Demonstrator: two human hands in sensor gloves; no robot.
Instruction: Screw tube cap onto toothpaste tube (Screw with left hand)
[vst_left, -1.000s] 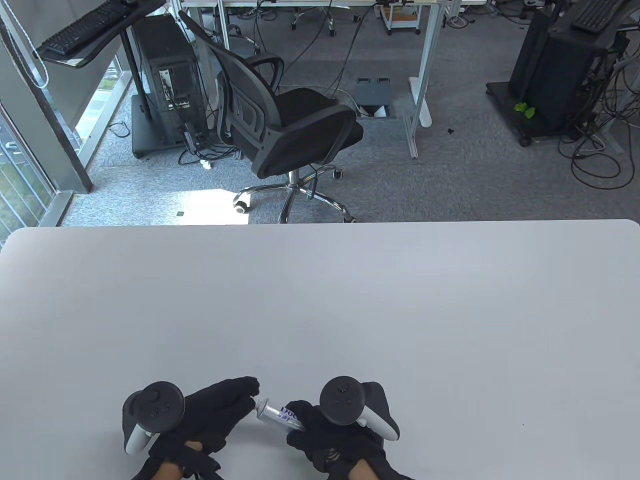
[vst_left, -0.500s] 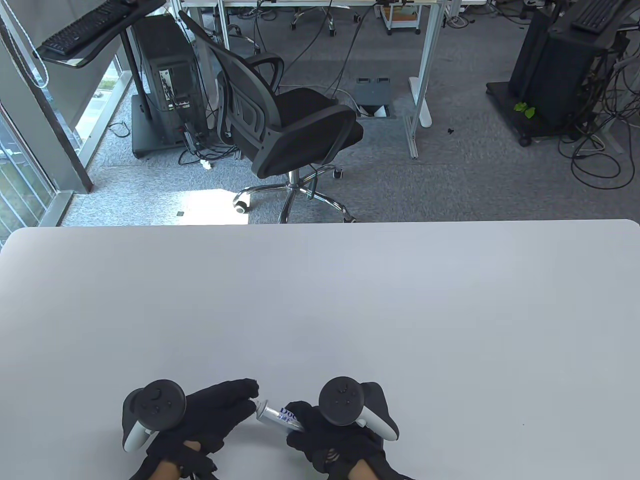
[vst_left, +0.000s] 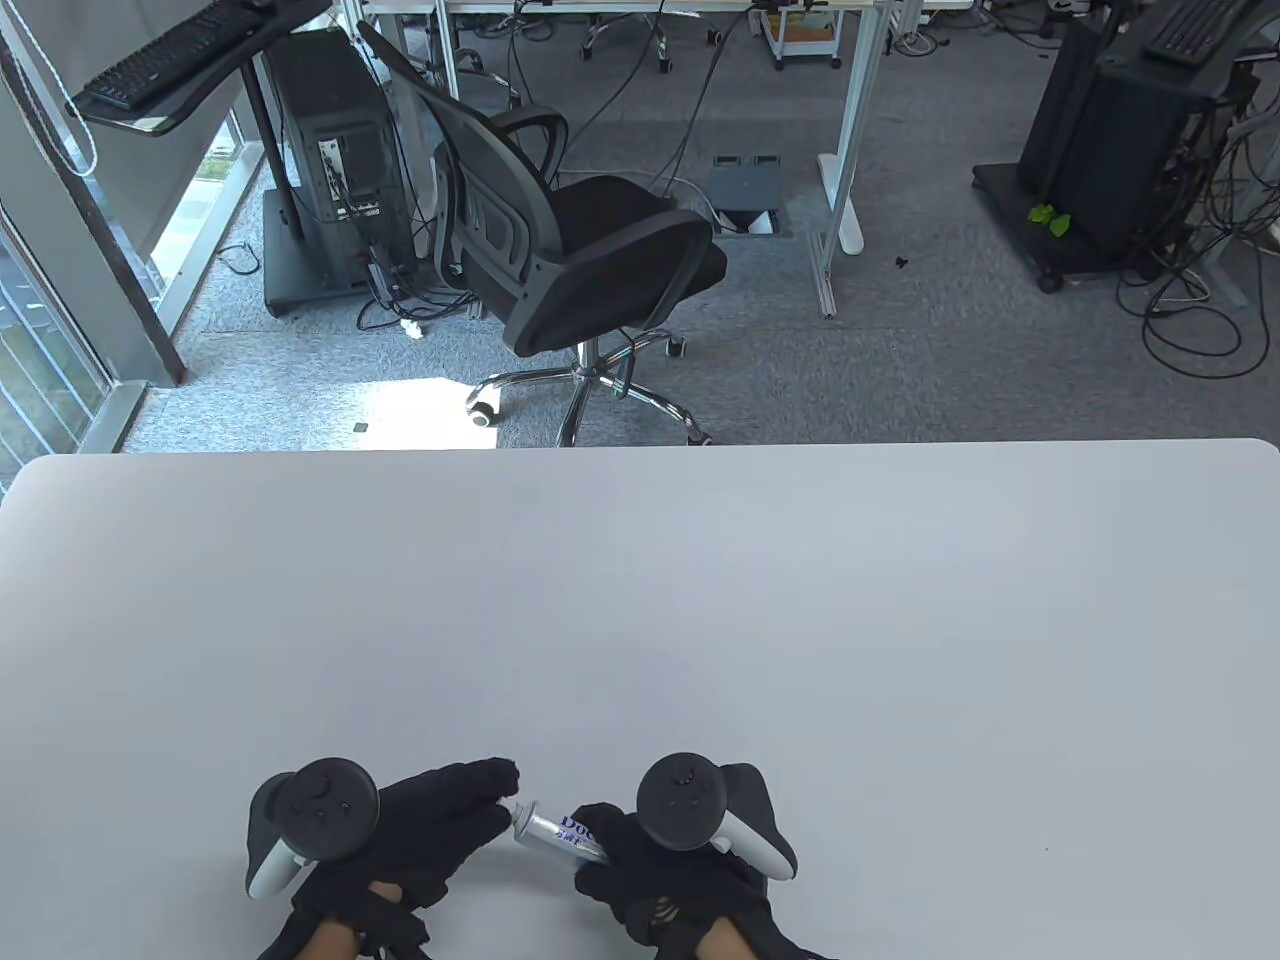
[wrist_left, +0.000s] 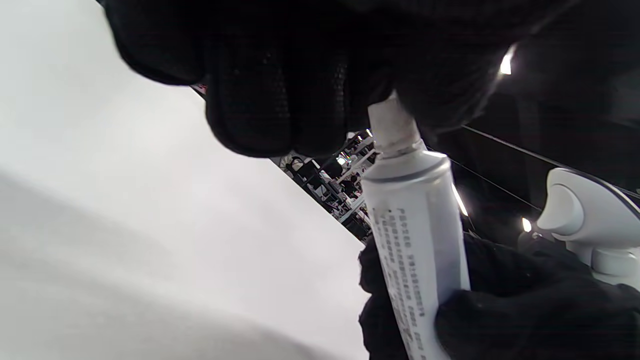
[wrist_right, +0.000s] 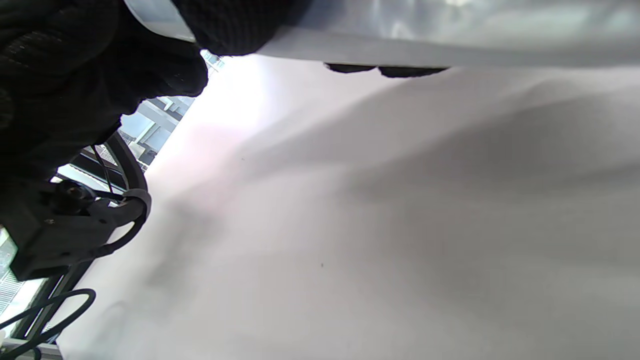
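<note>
A small white toothpaste tube (vst_left: 556, 830) with blue print lies slanted between my two hands near the table's front edge. My right hand (vst_left: 640, 870) grips its body. My left hand (vst_left: 480, 800) pinches the white cap (wrist_left: 392, 125) at the tube's neck with its fingertips (wrist_left: 280, 100). In the left wrist view the tube (wrist_left: 420, 240) runs down from my fingers into the right glove, and the cap sits on the neck. In the right wrist view the tube's pale body (wrist_right: 400, 30) crosses the top, held by the glove.
The white table (vst_left: 640, 620) stretches away from my hands. Beyond its far edge stand a black office chair (vst_left: 560, 250), desk legs and cabling on the grey carpet.
The left hand's tracker has shifted slightly to the right as the wrist turns at the cap. The right hand and tube stay in place.
</note>
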